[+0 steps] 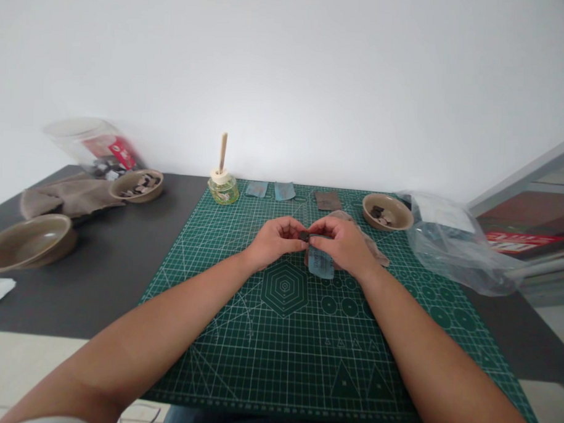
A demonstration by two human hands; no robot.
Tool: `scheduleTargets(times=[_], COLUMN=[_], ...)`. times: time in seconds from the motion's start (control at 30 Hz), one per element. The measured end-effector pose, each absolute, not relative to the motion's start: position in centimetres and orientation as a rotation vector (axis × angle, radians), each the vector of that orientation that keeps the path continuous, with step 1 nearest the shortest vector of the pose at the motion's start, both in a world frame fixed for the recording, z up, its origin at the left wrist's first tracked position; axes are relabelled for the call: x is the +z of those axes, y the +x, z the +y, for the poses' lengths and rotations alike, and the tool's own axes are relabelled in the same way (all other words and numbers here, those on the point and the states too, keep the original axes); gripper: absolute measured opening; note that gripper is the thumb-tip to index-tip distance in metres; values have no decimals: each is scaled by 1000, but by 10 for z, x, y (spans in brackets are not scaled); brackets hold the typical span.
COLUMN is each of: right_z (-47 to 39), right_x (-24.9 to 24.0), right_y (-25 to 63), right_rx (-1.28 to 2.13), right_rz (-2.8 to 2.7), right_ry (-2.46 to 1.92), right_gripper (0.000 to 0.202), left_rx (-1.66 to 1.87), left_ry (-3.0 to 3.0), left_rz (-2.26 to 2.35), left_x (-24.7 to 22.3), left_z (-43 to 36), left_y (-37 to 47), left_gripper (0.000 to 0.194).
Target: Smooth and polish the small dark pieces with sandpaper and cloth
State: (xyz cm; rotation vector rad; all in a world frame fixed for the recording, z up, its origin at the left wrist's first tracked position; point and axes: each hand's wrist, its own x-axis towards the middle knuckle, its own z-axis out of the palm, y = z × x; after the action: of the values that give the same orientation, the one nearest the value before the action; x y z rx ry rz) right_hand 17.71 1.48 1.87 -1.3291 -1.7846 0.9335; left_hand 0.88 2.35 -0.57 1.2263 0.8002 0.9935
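My left hand (280, 239) is closed, pinching a small dark piece (304, 236) between thumb and fingers over the middle of the green cutting mat (349, 393). Fingertips almost meeting it, my right hand (341, 239) is closed on a small blue printed sheet (321, 263) that looks like sandpaper and hangs below the thumb. Its top edge is at the dark piece; exact contact is hidden by the fingers. A brown cloth (377, 250) lies partly behind my right hand.
Two blue sheets (285, 191) and a brown square (327, 201) lie behind. A glass jar (223, 190) with a stick stands left of them. Bowls (402, 222) (139, 197) hold small pieces; another bowl (31, 252) is far left. A plastic bag (447, 254) lies right.
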Motion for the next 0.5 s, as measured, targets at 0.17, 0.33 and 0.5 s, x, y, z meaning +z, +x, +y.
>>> scheduleTargets(times=[0.17, 0.33, 0.5], right_z=[14, 13, 12], right_x=[22, 23, 21], right_y=[178, 178, 177], right_rx=[956, 982, 1014], right_rz=[-1748, -1725, -1753], right_ry=[-1294, -1269, -1231], right_gripper=[16, 17, 17], left_rx=[994, 986, 954], left_ry=[1244, 1255, 1292], left_rz=[793, 788, 791], left_x=[-5, -6, -6], left_z=[23, 23, 23], left_y=[9, 9, 9], left_gripper=[27, 26, 24])
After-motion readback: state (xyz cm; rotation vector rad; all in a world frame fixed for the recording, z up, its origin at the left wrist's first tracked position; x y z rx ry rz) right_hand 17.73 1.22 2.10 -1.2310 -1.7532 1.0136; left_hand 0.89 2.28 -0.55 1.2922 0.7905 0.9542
